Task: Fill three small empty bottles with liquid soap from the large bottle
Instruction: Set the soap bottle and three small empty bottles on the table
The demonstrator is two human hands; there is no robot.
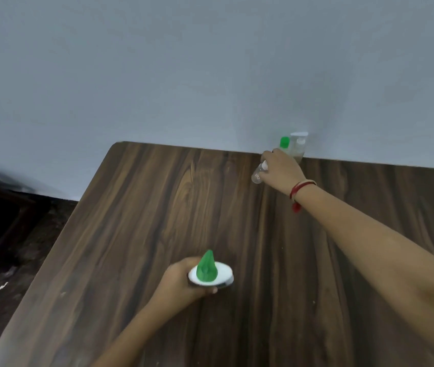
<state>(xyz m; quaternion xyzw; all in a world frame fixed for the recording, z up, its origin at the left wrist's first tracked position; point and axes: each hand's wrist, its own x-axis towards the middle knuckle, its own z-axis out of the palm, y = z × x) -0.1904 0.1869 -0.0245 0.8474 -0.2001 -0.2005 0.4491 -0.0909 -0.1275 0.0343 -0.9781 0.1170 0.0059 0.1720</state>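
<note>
Dark wood-grain tabletop (157,207), rounded at its far left corner, set against a plain grey-blue wall (184,62).

Item 1, landmark: large bottle (225,271), seen from above, with a white shoulder and a pointed green cap (206,268). It stands upright on the near middle of the tabletop. The left hand (181,279) grips its body from the left, fingers wrapped round it and thumb showing at the near side.

Item 2: small clear bottle (257,174), far beyond the large bottle and to its right, near the wall. It is tilted, base pointing down and left. The right hand (282,168) holds it with curled fingers, arm stretched out; whether it touches the tabletop cannot be told. A red thread (302,188) is tied round that wrist.

Item 3: green-capped bottle (284,141), clear, just behind the right hand and farther from the large bottle, at the wall.

Item 4: pump-top bottle (299,144), clear with a white top, just right of item 3, partly hidden by the hand.

Item 5: dark floor (11,247), left of the large bottle and past the tabletop edge; details blurred.
</note>
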